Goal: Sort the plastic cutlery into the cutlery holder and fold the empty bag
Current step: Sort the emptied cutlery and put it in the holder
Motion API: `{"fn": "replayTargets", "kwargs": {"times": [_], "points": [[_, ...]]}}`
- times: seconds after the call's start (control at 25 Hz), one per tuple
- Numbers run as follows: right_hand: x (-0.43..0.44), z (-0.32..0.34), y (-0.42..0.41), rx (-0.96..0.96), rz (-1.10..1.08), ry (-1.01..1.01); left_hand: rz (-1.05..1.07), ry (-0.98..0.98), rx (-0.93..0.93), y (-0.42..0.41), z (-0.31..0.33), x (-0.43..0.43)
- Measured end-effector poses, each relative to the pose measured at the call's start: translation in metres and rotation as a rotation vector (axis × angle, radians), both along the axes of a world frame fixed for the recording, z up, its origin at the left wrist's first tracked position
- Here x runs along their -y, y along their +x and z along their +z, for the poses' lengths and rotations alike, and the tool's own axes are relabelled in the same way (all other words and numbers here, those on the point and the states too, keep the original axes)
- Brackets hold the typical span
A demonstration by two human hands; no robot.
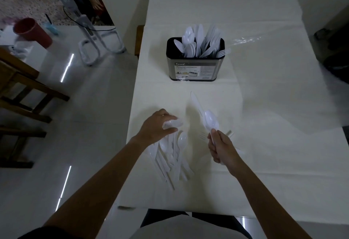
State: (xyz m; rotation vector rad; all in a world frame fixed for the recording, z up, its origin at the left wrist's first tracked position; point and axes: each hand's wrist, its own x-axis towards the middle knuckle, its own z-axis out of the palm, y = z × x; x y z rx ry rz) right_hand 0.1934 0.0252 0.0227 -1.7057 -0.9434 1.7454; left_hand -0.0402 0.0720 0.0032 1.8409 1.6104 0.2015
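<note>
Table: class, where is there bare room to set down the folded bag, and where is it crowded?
Free: the table right of the cutlery holder, and the strip between holder and hands. Crowded: the loose cutlery pile under the left hand.

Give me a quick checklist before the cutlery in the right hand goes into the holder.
1. Right hand grips spoons by the handles: ok.
2. A knife is bunched with them, unsorted: not ok.
3. Holder upright on the table: ok.
4. Path to the holder free: ok.
5. Room left in the spoon section: cannot tell.
6. Left hand closed on cutlery from the loose pile: ok.
</note>
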Motion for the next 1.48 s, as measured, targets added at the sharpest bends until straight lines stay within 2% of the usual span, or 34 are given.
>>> {"fn": "replayTargets", "kwargs": {"times": [0.28,0.36,0.44,0.56,0.72,0.88,0.96,1.04,1.2,1.32,1.48], "points": [[0.009,0.006,0.013,0.043,-0.044,0.004,-0.163,0.052,-0.176,0.03,-0.001,-0.029],[0.009,0.006,0.015,0.042,-0.057,-0.002,-0.13,0.086,-0.189,0.039,0.004,-0.034],[0.007,0.005,0.013,0.035,-0.066,-0.006,0.033,0.091,-0.03,0.052,0.015,-0.035],[0.004,0.007,0.008,0.008,-0.074,-0.007,0.261,0.002,0.337,0.065,0.037,-0.032],[-0.003,0.011,-0.004,-0.009,-0.053,-0.004,0.332,-0.101,0.498,0.069,0.056,-0.023],[-0.008,0.015,-0.012,0.04,0.022,0.027,0.484,-0.386,0.8,0.069,0.053,-0.015],[-0.008,0.017,-0.015,0.063,0.089,0.03,0.469,-0.419,0.872,0.068,0.048,-0.009],[-0.006,0.018,-0.018,0.012,0.136,0.03,0.468,-0.367,0.888,0.068,0.047,-0.005],[-0.003,0.017,-0.019,-0.194,0.1,-0.038,0.449,-0.234,0.744,0.068,0.048,0.0],[0.001,0.023,-0.018,-0.199,0.197,0.025,0.322,-0.217,0.634,0.064,0.049,0.0],[0.003,0.024,-0.017,-0.239,0.257,0.073,0.238,-0.258,0.698,0.066,0.056,0.002]]}}
